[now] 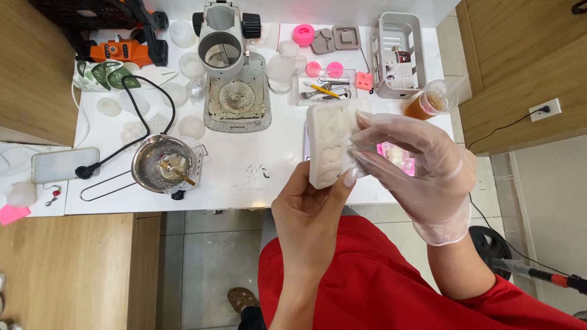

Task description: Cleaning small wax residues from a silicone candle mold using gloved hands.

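So I'm holding this white mold (330, 143) up over the near edge of the table (257, 177), right in front of me. It's a chunky rectangular slab, soft-looking and matte like silicone, with rounded cavities pressed into its face. Its long side is running pretty much away from me, near end toward my body, far end toward the back of the table.

My left hand (309, 211) is bare and gripping the mold from below, thumb pressing on the lower right corner, so it's clamped on the near end. My right hand (416, 165) is wearing a thin clear glove and coming in from the right, fingertips pinching the mold's right edge. Both hands are closed on the same piece, close together, the left carrying the weight as far as I'm judging it. Something pink and shiny is showing through the glove at my palm, can't tell what.

Further left on the table there's a small metal pot (164, 164) with a wire handle and crusty residue, and behind it the grey base of a microscope (235, 98). A plastic cup (431, 101) of amber liquid is sitting just past my right hand.
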